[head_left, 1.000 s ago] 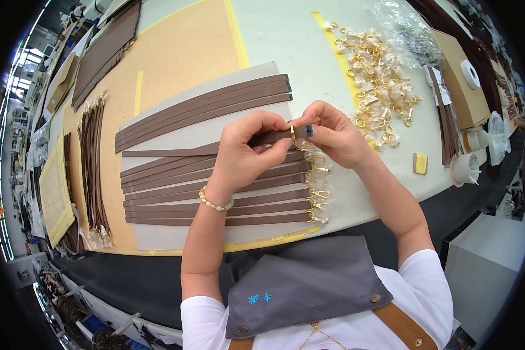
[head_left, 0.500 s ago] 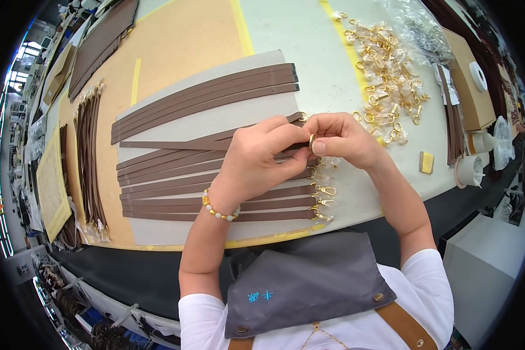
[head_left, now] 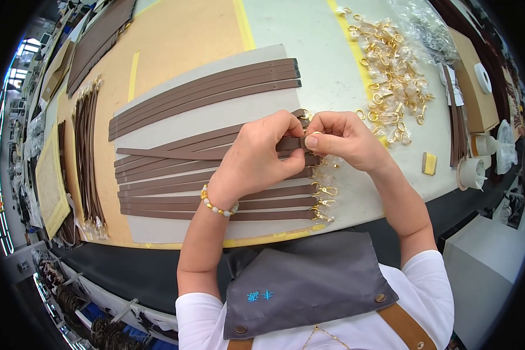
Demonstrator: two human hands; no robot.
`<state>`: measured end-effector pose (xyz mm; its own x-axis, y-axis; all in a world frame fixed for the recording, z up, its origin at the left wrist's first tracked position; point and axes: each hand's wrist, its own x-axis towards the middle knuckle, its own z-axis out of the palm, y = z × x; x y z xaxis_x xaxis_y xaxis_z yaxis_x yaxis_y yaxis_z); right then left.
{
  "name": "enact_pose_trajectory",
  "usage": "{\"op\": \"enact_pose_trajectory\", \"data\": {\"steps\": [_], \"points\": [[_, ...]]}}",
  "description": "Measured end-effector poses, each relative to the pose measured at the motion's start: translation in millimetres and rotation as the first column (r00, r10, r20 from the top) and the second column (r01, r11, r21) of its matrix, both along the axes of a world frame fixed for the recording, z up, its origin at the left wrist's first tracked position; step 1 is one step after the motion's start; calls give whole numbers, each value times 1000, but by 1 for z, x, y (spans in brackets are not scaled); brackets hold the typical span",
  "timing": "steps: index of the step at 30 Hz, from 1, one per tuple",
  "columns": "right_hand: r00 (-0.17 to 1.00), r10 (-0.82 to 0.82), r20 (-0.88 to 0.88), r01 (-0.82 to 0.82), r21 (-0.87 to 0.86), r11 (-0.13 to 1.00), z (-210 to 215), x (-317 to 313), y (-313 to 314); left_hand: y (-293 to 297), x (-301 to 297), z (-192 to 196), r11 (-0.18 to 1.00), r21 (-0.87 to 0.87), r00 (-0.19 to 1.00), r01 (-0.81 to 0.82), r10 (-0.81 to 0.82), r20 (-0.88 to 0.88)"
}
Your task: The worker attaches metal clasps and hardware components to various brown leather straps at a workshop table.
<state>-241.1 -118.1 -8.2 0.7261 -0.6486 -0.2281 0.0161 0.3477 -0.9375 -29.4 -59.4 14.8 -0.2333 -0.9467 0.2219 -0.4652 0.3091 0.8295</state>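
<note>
My left hand (head_left: 256, 149) is closed on the end of a brown leather strap (head_left: 186, 154), which trails off to the left. Against that end my right hand (head_left: 350, 142) pinches a gold metal ring (head_left: 317, 133) between thumb and forefinger; the fingers hide most of it. Below my hands lie several finished-looking brown straps (head_left: 216, 218) in a row, with gold snap hooks (head_left: 326, 191) at their right ends. Farther up the grey board (head_left: 204, 109), another group of brown straps (head_left: 210, 90) has plain ends without hooks.
A heap of gold snap hooks (head_left: 391, 76) in clear wrapping spreads at the far right. Near it are a yellow block (head_left: 429, 164), white tape rolls (head_left: 471, 173) and a cardboard box (head_left: 472, 87). Bundled straps (head_left: 87, 160) lie at the left.
The gold ring has turned in my right fingers and now sits at the strap's end. My left fingers have opened slightly around the strap, showing more of its end.
</note>
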Motion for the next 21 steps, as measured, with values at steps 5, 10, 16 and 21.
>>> {"op": "enact_pose_trajectory", "data": {"steps": [5,10,16,21], "points": [[999,32,26,-32,-5,999,-1,-2,-2,0,0,-1,999,34,1000,-5,6,-29],[999,49,3,-49,-6,999,-1,-3,-2,1,-1,-4,1000,27,999,-4,5,-41],[999,30,-35,-31,-34,999,0,-2,0,1,-2,-5,1000,20,1000,-4,4,-19],[998,15,-65,-17,-29,999,-4,-2,0,1,-2,-5,1000,24,1000,2,-1,-2]]}}
